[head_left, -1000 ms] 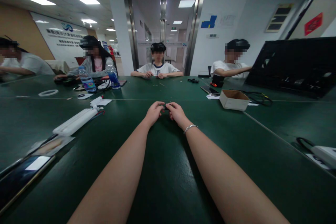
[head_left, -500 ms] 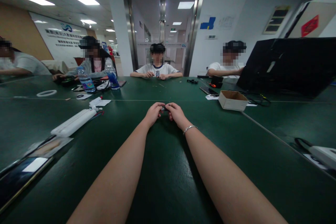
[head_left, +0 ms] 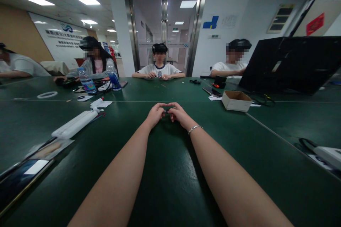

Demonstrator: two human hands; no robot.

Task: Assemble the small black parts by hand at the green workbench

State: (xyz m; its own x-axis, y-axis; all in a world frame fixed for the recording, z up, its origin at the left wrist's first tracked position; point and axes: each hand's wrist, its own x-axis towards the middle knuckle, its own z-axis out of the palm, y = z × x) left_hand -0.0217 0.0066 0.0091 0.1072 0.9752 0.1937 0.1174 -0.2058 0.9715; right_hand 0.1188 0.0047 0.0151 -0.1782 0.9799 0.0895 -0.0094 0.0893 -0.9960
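Note:
Both my arms reach straight out over the dark green table (head_left: 170, 170). My left hand (head_left: 155, 114) and my right hand (head_left: 180, 114) meet at the table's middle, fingertips touching. Between the fingertips sits a small dark object (head_left: 167, 111), pinched from both sides; what it is cannot be made out. A thin silver bracelet (head_left: 195, 128) circles my right wrist.
A white power strip (head_left: 74, 124) and a phone (head_left: 23, 175) lie to my left, an open cardboard box (head_left: 236, 100) to the right, a black panel (head_left: 293, 64) beyond it. Water bottles (head_left: 86, 81) stand far left. Several people sit across the table.
My hands stay together around the small object, with only slight finger movement. The black panel at the right has tilted and shifted a little.

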